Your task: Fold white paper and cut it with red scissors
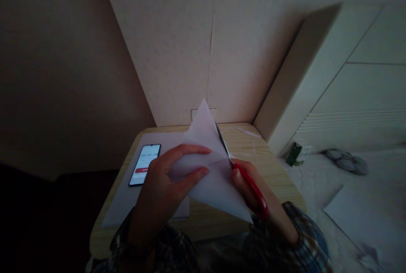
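A white sheet of paper (218, 180), pointed at its top and apparently folded, is held up over the small table. My left hand (171, 176) grips it from the left, thumb and a finger on its near face. In my right hand (250, 184) is a pair of scissors (252, 188) with red handles. Their dark blade lies along the paper's right edge, pointing up and away. Whether the blades are parted is hard to see. The paper hides part of my right fingers.
A lit phone (145, 165) showing a timer rests on white paper (120, 203) at the table's left. Thin paper scraps (249, 132) lie at the back right of the wooden table (269, 167). On the bed at right are a green box (294, 154), a grey item (345, 161) and a white sheet (358, 211).
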Demonstrator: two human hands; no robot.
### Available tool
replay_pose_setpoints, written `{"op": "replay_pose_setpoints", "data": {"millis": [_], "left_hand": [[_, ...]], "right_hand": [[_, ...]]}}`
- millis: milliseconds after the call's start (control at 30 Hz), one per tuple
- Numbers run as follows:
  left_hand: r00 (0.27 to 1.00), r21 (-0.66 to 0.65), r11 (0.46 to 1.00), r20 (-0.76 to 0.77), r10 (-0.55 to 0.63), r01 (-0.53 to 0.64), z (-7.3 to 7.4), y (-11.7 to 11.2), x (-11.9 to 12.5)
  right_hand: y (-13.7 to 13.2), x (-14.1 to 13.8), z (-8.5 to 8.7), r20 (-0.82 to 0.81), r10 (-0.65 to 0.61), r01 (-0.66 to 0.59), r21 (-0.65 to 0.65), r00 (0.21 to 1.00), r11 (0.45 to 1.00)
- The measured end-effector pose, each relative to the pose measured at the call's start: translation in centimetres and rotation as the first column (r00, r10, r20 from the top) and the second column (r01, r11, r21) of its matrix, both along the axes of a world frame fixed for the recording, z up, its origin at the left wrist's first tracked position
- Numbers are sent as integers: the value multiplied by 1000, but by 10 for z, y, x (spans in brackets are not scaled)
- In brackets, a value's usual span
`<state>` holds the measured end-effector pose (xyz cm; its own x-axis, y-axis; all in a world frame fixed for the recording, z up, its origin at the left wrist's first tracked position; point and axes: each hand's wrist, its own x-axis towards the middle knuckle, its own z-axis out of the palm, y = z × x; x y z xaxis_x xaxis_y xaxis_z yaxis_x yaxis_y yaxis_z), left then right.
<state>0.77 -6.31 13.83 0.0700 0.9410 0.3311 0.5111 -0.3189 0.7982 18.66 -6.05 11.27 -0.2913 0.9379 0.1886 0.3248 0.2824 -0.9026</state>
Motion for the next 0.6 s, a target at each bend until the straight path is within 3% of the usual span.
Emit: {"op": "replay_pose_setpoints", "data": {"millis": [267,600], "left_hand": [[999,-4,1000,39,18,-18,0,-1,2],[996,-24,999,82,31,-29,-1,-2,3]], "right_hand": [[-5,-1,1,24,-66,66,14,998,998],[-4,0,-2,23,-36,35,17,999,999]]}}
